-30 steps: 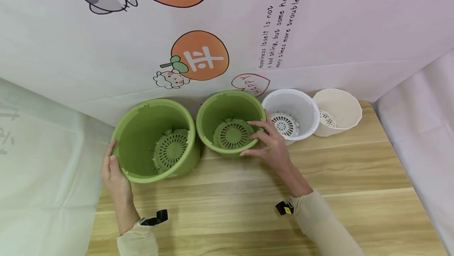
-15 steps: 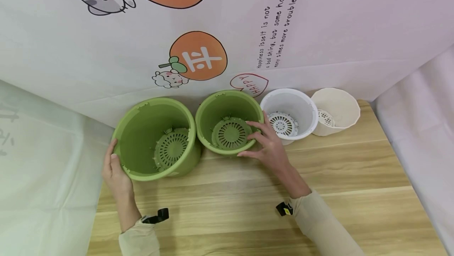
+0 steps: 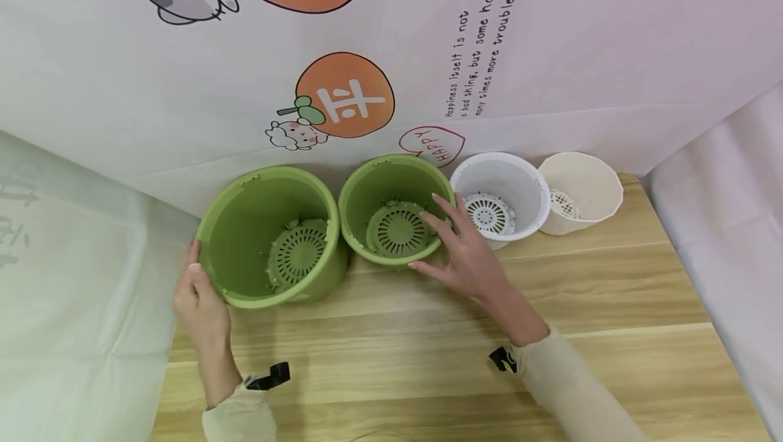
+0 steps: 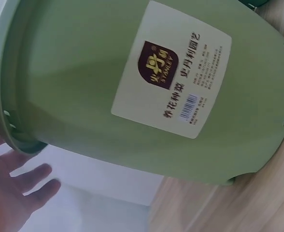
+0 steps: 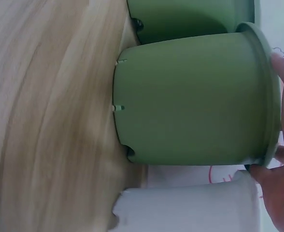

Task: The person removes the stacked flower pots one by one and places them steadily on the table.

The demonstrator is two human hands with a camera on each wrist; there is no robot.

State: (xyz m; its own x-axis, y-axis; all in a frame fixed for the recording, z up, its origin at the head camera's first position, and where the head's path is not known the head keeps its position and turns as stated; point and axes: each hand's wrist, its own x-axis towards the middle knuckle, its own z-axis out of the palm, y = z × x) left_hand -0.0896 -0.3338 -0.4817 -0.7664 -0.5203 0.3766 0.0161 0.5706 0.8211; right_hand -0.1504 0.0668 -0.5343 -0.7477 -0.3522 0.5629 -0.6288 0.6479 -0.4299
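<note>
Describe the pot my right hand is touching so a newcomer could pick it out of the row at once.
Along the back edge of the wooden table, against the printed backdrop, four pots stand in a row. It is the smaller green pot, second from the left, with the right hand at its rim. The large green pot beside it is bigger, and the white pot and cream pot differ in colour.

Both arms wear cream long sleeves. A small black device sits at each wrist; the right one (image 3: pixel 503 358) shows a yellow mark.
</note>
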